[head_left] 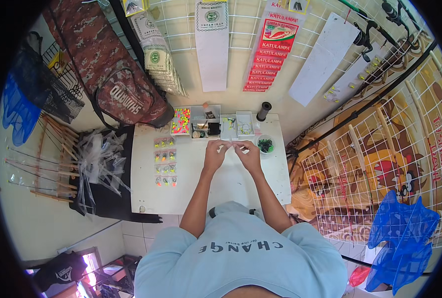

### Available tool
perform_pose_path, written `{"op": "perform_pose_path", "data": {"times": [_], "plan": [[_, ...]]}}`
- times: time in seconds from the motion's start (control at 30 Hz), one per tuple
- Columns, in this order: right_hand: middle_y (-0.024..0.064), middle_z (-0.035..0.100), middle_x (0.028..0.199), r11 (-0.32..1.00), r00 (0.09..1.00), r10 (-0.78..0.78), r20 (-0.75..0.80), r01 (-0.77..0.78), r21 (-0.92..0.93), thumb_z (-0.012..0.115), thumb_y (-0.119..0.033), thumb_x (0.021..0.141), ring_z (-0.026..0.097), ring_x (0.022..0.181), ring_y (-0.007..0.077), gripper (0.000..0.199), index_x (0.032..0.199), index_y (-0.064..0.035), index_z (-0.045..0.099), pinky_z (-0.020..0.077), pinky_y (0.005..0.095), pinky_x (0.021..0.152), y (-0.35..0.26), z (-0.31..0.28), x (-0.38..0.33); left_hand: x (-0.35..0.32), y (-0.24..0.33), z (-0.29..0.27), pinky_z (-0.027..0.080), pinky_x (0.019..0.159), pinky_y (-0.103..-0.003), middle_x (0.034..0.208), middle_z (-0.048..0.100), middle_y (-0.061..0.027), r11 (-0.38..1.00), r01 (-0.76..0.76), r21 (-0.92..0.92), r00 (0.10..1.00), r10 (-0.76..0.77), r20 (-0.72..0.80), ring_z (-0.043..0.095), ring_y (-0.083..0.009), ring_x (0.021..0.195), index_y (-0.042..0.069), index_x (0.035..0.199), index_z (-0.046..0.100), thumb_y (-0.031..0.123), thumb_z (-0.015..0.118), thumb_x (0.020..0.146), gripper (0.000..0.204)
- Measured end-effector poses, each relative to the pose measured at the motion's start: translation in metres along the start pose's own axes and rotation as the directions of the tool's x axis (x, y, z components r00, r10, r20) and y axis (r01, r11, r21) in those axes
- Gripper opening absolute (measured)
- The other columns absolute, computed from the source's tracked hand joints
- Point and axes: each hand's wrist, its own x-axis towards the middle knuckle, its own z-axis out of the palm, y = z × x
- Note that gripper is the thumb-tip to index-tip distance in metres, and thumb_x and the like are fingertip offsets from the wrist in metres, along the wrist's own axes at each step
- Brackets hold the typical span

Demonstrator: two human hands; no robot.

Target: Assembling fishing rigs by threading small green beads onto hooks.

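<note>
Over the middle of the white table (191, 196), my left hand (215, 154) and my right hand (248, 155) meet with fingertips pinched close together. Whatever is between them is too small to make out. Just beyond the fingers stand a small white tray (245, 130) with thin loops of line or wire and another white tray (229, 119) with small greenish pieces. To their left, a compartment box (197, 111) holds a black spool (214, 129) and a bottle (209, 111). Close to my right hand sits a clear round tub (273, 150) of green and black bits.
A box of bright beads or floats (181, 121) is at the table's back left. Small bagged tackle sets (165, 168) lie in rows nearer me. A black cylinder (263, 111) stands back right. Plastic bags (101, 161) heap at left; a camouflage bag (126, 94) leans behind.
</note>
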Motion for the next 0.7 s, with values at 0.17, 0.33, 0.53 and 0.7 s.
{"op": "perform_pose_path", "data": {"times": [0.17, 0.33, 0.53, 0.7], "plan": [[0.0114, 0.068, 0.091, 0.998, 0.998, 0.057, -0.038, -0.058, -0.036, 0.068, -0.013, 0.082, 0.061, 0.073, 0.0166, 0.018, 0.099, -0.0062, 0.072, 0.0494, 0.0281, 0.069, 0.000, 0.004, -0.005, -0.006, 0.011, 0.002, 0.044, 0.087, -0.036, 0.093, 0.068, -0.0070, 0.994, -0.019, 0.109, 1.000, 0.021, -0.012, 0.055, -0.0265, 0.095, 0.008, 0.089, 0.070, 0.019, 0.069, 0.081, 0.013], [0.0108, 0.069, 0.095, 0.999, 0.997, 0.032, 0.064, -0.030, -0.029, 0.070, -0.017, 0.082, 0.062, 0.087, 0.0179, 0.025, 0.105, -0.0085, 0.070, 0.0487, 0.0294, 0.073, -0.010, -0.003, -0.004, -0.006, 0.015, 0.003, 0.044, 0.087, -0.036, 0.087, 0.067, -0.0048, 0.982, -0.072, 0.174, 0.993, 0.087, -0.085, 0.055, -0.0262, 0.096, 0.009, 0.084, 0.070, 0.018, 0.071, 0.078, 0.011], [0.0099, 0.071, 0.092, 0.982, 0.978, 0.185, 0.101, -0.188, 0.022, 0.069, -0.027, 0.084, 0.064, 0.084, 0.0201, 0.025, 0.102, -0.0086, 0.072, 0.0485, 0.0311, 0.076, -0.011, -0.008, -0.001, -0.005, 0.015, 0.001, 0.046, 0.078, -0.034, 0.083, 0.067, -0.0043, 0.957, -0.155, 0.247, 0.981, 0.178, -0.076, 0.055, -0.0220, 0.092, 0.009, 0.081, 0.072, 0.022, 0.075, 0.076, 0.014], [0.0107, 0.071, 0.092, 0.993, 0.982, 0.117, 0.149, -0.117, -0.012, 0.067, -0.025, 0.085, 0.062, 0.081, 0.0155, 0.024, 0.099, -0.0058, 0.072, 0.0483, 0.0289, 0.073, -0.005, -0.011, 0.003, -0.007, 0.020, -0.004, 0.046, 0.078, -0.035, 0.080, 0.067, -0.0026, 0.918, -0.194, 0.345, 0.973, 0.226, -0.053, 0.055, -0.0214, 0.092, 0.009, 0.078, 0.071, 0.025, 0.078, 0.073, 0.018]]}}
